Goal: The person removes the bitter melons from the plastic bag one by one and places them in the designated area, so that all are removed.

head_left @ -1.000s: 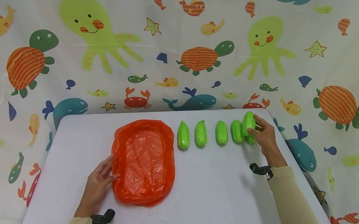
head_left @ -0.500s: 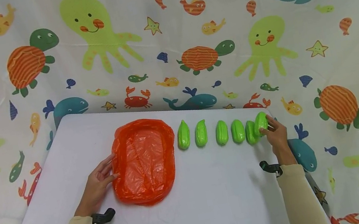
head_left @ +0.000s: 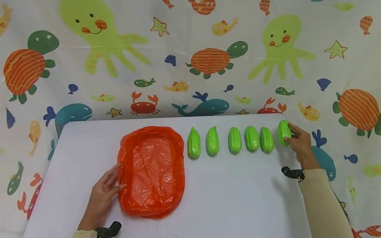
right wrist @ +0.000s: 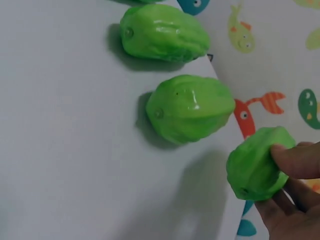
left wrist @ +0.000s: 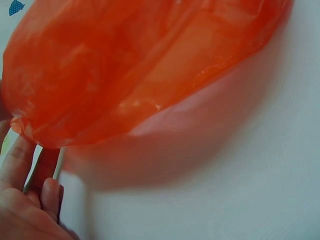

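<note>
My right hand [head_left: 300, 143] grips a glossy green ridged gourd [head_left: 284, 133] at the right end of a row. In the right wrist view, the thumb lies across that gourd [right wrist: 260, 162] and the fingers are beneath it. Close by on its left rests another green gourd [head_left: 266, 139], the last of several lying side by side. My left hand [head_left: 100, 198] holds the left edge of a red plastic bag [head_left: 123, 190] spread in a rounded tray shape. Its fingers [left wrist: 19, 162] pinch the bag's rim [left wrist: 70, 140] in the left wrist view.
Everything lies on a white table [head_left: 224, 223]. The gourd row runs along its far edge, from the bag's right side toward the right corner. Behind and beside the table hangs a cloth [head_left: 162, 43] printed with sea animals.
My right hand has carried its gourd rightward, from over the last gourd in the row to the table's right edge. The left hand and bag stay in place.
</note>
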`<move>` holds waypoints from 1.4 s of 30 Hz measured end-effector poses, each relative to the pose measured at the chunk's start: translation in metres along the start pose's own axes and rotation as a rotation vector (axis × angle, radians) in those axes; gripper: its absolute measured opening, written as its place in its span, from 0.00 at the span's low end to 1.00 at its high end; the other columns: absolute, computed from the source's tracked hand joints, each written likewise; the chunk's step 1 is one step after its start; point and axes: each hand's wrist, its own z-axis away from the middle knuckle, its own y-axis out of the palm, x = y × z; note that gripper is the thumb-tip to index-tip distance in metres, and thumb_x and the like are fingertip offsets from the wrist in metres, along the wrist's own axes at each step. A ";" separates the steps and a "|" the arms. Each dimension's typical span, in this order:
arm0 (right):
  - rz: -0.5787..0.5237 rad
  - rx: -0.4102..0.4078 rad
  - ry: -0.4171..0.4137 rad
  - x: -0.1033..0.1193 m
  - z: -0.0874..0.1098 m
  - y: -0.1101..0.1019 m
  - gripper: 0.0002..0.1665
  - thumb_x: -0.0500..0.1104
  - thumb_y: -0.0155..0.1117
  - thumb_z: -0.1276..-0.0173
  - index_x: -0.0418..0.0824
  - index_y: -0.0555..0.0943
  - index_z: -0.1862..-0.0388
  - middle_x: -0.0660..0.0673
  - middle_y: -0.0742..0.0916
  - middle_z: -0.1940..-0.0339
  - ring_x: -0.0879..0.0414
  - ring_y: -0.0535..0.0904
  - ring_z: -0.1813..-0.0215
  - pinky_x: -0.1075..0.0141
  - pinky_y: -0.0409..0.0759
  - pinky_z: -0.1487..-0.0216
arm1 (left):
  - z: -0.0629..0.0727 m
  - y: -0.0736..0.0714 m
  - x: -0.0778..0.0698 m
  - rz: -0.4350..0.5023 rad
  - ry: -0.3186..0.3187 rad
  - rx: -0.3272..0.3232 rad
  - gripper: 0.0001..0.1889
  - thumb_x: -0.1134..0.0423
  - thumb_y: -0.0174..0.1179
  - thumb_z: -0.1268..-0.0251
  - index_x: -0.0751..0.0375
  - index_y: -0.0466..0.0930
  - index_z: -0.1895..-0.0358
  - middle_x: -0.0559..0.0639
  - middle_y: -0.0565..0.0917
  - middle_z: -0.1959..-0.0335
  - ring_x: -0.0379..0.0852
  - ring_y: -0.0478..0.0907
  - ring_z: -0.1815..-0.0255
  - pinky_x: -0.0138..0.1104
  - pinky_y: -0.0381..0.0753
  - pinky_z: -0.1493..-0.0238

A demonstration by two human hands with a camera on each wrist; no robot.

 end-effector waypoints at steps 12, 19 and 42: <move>0.052 0.070 0.046 -0.009 -0.011 0.004 0.42 0.29 0.53 0.19 0.50 0.57 0.12 0.38 0.58 0.11 0.40 0.52 0.10 0.45 0.59 0.13 | 0.004 -0.001 0.000 0.023 -0.021 -0.009 0.39 0.62 0.63 0.21 0.50 0.56 0.13 0.64 0.56 0.13 0.19 0.72 0.33 0.19 0.80 0.40; 0.064 0.043 0.072 -0.020 -0.012 0.005 0.43 0.27 0.52 0.19 0.50 0.56 0.12 0.38 0.59 0.11 0.40 0.53 0.11 0.45 0.57 0.12 | 0.003 -0.001 -0.001 0.022 -0.040 -0.008 0.38 0.61 0.62 0.20 0.48 0.55 0.13 0.63 0.55 0.13 0.24 0.70 0.30 0.19 0.80 0.39; 0.135 -0.068 -0.012 -0.010 0.014 0.010 0.42 0.35 0.58 0.19 0.52 0.58 0.12 0.40 0.56 0.10 0.38 0.46 0.09 0.37 0.49 0.12 | 0.002 -0.004 -0.016 -0.315 -0.034 -0.159 0.35 0.41 0.48 0.15 0.43 0.53 0.13 0.55 0.61 0.13 0.56 0.68 0.18 0.30 0.76 0.31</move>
